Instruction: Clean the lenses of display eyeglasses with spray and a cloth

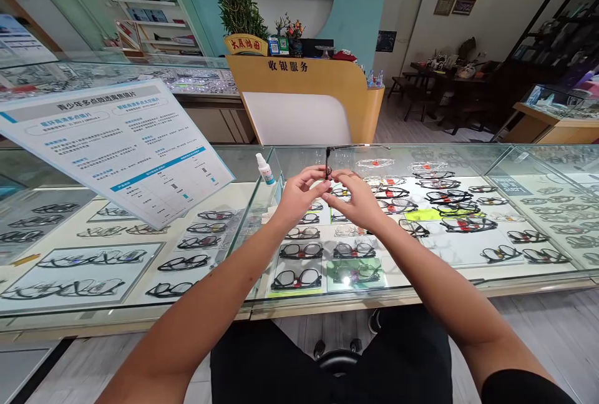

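Observation:
Both hands are raised over a glass-topped display counter point(402, 291), holding a dark-framed pair of eyeglasses point(327, 158) between them. My left hand point(299, 193) pinches the frame from the left with thumb and fingers. From the right, my right hand point(354, 202) grips it with fingertips close to the left thumb. One dark temple arm stands up above the fingers, and a thin dark part stretches to the right. Most of the lenses and front is hidden by the fingers. A small white spray bottle point(266, 170) stands left of my left hand.
Rows of eyeglasses point(302, 249) lie inside the counter under the glass. A large printed sheet point(135, 148) stands tilted on the left. Beyond the counter is a yellow-and-white reception desk point(299, 110) with a plant point(238, 4). A wheeled stool base point(337, 360) shows below.

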`<state>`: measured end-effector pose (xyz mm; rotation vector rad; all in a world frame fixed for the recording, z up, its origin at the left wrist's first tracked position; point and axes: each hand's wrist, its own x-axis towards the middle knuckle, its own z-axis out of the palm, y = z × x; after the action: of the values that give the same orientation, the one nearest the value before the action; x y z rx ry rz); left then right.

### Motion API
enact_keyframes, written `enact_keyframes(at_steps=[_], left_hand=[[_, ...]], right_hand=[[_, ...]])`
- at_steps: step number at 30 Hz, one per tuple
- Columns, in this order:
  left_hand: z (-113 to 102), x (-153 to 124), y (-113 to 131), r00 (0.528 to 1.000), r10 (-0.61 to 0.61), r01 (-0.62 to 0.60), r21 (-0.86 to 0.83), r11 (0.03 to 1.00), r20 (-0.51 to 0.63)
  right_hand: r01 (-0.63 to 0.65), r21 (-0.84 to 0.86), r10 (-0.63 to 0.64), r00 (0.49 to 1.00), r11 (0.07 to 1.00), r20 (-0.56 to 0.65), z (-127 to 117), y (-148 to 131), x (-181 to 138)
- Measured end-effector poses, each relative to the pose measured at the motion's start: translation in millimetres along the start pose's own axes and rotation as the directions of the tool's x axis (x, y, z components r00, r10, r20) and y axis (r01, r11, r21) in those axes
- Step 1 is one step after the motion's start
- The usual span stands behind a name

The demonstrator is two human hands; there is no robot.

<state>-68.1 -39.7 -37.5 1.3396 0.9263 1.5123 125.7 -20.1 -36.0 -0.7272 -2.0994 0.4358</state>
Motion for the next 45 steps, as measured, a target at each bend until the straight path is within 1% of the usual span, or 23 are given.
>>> enact_keyframes(at_steps=[3,6,12,16,19,26,29,30,32,34,36,38,41,45], left_hand=[[0,-2,1,0.998,-0.057,0.057,-0.022,0.998,0.013],[0,-2,3,0.995,-0.099,0.1,-0.047,0.994,0.026],[1,-3,6,0.994,-0.101,0.103,-0.049,0.993,0.046],[0,-1,5,0.996,-0.059,0.063,-0.055,0.996,0.064],[-3,1,5,0.997,-0.024,0.026,-0.026,0.999,0.076],[-7,2,12,0.994,0.057,-0.064,0.075,0.995,0.097],[-8,1,16,0.993,0.085,-0.094,0.118,0.989,0.076],[-9,2,17,0.993,0.106,-0.113,0.142,0.983,0.055],[-14,6,18,0.983,0.181,-0.172,0.206,0.963,-0.022],[-23,11,17,0.948,0.291,-0.243,0.294,0.924,-0.131],[-34,18,16,0.887,0.402,-0.292,0.399,0.869,-0.226],[-48,24,16,0.823,0.477,-0.3,0.479,0.825,-0.307],[-71,35,14,0.749,0.507,-0.258,0.518,0.815,-0.425],[-104,49,6,0.677,0.504,-0.262,0.465,0.846,-0.536]], right_hand=[[0.017,0.021,-0.018,1.0,1.0,0.022,0,-1,0],[0.006,0.025,-0.008,0.999,1.0,0.049,-1,-2,0],[-0.01,0.009,0.01,0.998,1.0,0.069,-3,-5,-1],[-0.008,0.013,0.007,0.997,1.0,0.077,-4,-9,0],[-0.009,0.024,0.008,0.997,1.0,0.071,-6,-11,0],[-0.042,0.046,0.042,0.999,0.998,0.002,-15,-12,2],[-0.07,0.058,0.071,0.997,0.996,-0.007,-17,-13,2],[-0.08,0.062,0.081,0.997,0.995,-0.014,-17,-13,3],[-0.093,0.073,0.095,0.995,0.993,-0.028,-18,-12,3],[-0.098,0.083,0.102,0.994,0.992,-0.037,-18,-12,3],[-0.1,0.089,0.104,0.994,0.991,-0.04,-17,-11,3],[-0.099,0.094,0.104,0.994,0.991,-0.044,-16,-10,2],[-0.093,0.109,0.099,0.994,0.99,-0.052,-15,-9,1],[-0.092,0.117,0.099,0.994,0.989,-0.055,-15,-7,1]])
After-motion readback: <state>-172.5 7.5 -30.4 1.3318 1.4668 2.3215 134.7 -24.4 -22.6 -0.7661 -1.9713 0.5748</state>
